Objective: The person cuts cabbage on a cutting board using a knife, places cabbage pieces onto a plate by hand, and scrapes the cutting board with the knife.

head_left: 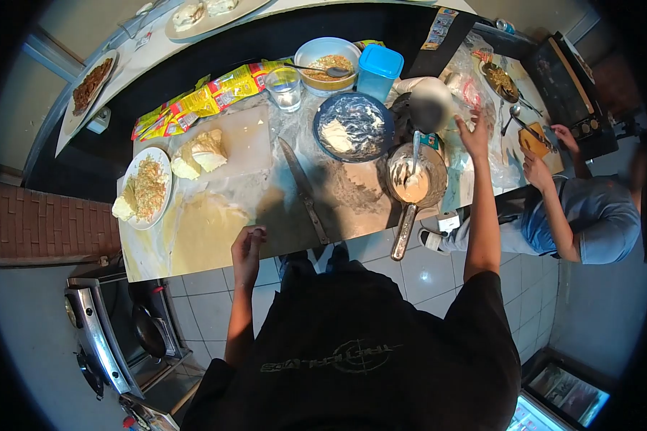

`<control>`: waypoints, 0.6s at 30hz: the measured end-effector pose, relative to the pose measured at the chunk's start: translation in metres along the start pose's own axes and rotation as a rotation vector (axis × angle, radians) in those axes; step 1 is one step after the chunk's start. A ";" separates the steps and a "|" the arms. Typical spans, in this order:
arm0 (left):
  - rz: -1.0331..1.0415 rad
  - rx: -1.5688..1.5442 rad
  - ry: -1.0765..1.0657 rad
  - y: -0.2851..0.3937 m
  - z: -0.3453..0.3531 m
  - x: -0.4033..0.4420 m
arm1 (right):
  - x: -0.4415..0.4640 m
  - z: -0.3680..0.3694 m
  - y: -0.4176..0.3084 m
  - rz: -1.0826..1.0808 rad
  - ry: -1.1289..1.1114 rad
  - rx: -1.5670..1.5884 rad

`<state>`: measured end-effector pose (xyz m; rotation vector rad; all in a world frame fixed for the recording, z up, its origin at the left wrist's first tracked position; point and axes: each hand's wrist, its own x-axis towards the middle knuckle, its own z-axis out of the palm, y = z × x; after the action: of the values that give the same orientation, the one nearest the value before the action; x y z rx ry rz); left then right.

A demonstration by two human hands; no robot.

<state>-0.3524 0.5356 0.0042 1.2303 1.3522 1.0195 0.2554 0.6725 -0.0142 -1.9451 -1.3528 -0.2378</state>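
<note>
My left hand is at the counter's front edge, its fingers curled together; whether anything is in them is too small to tell. Stretched forward over the right part of the counter, my right hand has its fingers apart and nothing in it. Left of it sits a pan of creamy sauce with a spoon standing in it. A dark blue plate smeared with white paste lies further left. A long knife rests mid-counter. Bread lies on a pale board.
A plate of shredded food is at the left. Behind are yellow packets, a glass, a bowl and a blue-lidded container. At the right, a co-worker holds a yellowish item.
</note>
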 end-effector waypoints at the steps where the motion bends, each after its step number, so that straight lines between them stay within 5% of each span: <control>1: 0.001 -0.010 0.003 0.000 -0.002 0.001 | 0.006 -0.008 0.002 0.059 0.002 0.106; 4: -0.009 -0.012 0.019 -0.001 -0.011 0.001 | 0.009 -0.057 -0.045 0.179 0.010 0.324; 10: -0.032 0.013 0.079 0.003 -0.038 0.010 | -0.039 -0.113 -0.152 0.085 0.028 0.484; 13: -0.013 0.004 0.129 0.007 -0.065 0.016 | -0.072 -0.105 -0.214 0.107 -0.015 0.538; 18: 0.021 0.131 0.210 -0.012 -0.123 0.037 | -0.114 -0.033 -0.289 0.079 -0.390 0.642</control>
<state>-0.4752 0.5751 0.0050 1.2633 1.5928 1.1143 -0.0358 0.6160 0.0829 -1.5246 -1.3651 0.5788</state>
